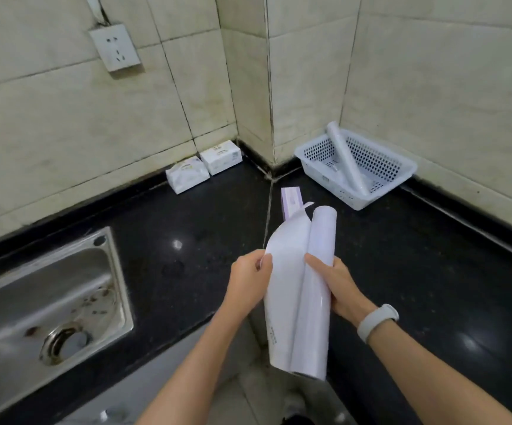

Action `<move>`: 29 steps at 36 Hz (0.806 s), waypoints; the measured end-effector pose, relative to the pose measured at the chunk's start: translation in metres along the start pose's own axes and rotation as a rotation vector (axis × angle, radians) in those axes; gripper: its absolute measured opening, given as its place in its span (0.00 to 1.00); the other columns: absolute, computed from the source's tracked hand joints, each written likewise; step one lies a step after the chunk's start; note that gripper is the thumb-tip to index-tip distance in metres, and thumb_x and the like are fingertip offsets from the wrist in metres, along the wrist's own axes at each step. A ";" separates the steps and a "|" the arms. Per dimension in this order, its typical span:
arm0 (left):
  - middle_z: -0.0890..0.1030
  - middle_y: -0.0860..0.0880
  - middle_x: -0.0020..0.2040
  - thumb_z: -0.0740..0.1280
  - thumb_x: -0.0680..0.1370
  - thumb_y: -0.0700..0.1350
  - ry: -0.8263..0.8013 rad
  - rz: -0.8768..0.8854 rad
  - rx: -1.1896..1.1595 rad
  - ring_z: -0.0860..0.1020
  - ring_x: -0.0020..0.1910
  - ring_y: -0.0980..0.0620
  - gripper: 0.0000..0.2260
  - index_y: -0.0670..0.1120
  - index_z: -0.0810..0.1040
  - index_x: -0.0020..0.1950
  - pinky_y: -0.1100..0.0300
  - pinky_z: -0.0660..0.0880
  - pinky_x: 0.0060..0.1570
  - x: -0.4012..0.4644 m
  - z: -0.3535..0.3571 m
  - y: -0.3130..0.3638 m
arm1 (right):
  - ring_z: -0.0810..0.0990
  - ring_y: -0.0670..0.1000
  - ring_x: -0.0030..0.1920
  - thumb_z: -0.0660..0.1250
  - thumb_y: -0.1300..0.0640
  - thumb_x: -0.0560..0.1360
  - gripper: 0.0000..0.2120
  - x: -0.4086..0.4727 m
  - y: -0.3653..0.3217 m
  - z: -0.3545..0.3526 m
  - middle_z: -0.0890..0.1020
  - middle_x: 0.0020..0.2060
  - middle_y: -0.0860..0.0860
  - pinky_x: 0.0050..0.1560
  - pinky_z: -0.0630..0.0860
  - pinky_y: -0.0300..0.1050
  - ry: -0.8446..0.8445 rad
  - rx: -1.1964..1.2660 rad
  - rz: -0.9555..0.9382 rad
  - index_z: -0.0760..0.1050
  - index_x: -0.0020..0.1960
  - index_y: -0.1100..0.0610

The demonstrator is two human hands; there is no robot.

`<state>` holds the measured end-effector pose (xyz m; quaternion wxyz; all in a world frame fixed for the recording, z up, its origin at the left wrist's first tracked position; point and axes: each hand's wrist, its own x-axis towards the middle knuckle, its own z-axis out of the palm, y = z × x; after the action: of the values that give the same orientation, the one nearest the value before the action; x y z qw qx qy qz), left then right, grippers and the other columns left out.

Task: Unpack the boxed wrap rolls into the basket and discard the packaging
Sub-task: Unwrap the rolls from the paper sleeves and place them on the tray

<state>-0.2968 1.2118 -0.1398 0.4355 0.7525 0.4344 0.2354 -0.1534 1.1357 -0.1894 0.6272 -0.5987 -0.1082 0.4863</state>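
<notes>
Wrap roll (316, 289) between both hands

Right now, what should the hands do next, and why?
Probably peel the paper wrapper fully off: the left hand pinches its edge while the right hand grips the roll, still half wrapped. One roll already lies in the basket.
</notes>
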 end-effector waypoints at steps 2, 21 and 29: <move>0.59 0.54 0.25 0.58 0.76 0.38 0.009 0.001 -0.008 0.59 0.23 0.58 0.19 0.47 0.56 0.28 0.68 0.55 0.25 0.032 -0.002 0.004 | 0.79 0.52 0.49 0.69 0.55 0.72 0.19 0.027 -0.016 0.001 0.79 0.50 0.52 0.48 0.77 0.48 0.043 0.011 -0.017 0.67 0.60 0.57; 0.80 0.42 0.51 0.55 0.80 0.44 -0.030 -0.323 0.178 0.77 0.45 0.45 0.11 0.42 0.76 0.52 0.55 0.74 0.44 0.259 0.020 -0.080 | 0.79 0.59 0.50 0.70 0.55 0.72 0.19 0.175 -0.109 -0.013 0.77 0.52 0.58 0.52 0.79 0.57 0.283 -0.319 -0.247 0.64 0.57 0.48; 0.70 0.39 0.68 0.59 0.79 0.44 -0.154 -0.218 0.236 0.70 0.65 0.40 0.18 0.42 0.68 0.69 0.44 0.69 0.64 0.312 0.038 -0.070 | 0.73 0.52 0.51 0.68 0.58 0.72 0.24 0.210 -0.139 -0.015 0.72 0.52 0.51 0.42 0.71 0.41 0.396 -0.557 -0.317 0.63 0.65 0.57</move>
<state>-0.1404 1.4795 -0.2267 0.3989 0.7628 0.5033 0.0757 0.0300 1.3080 -0.1678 0.5164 -0.8046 -0.2044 0.2101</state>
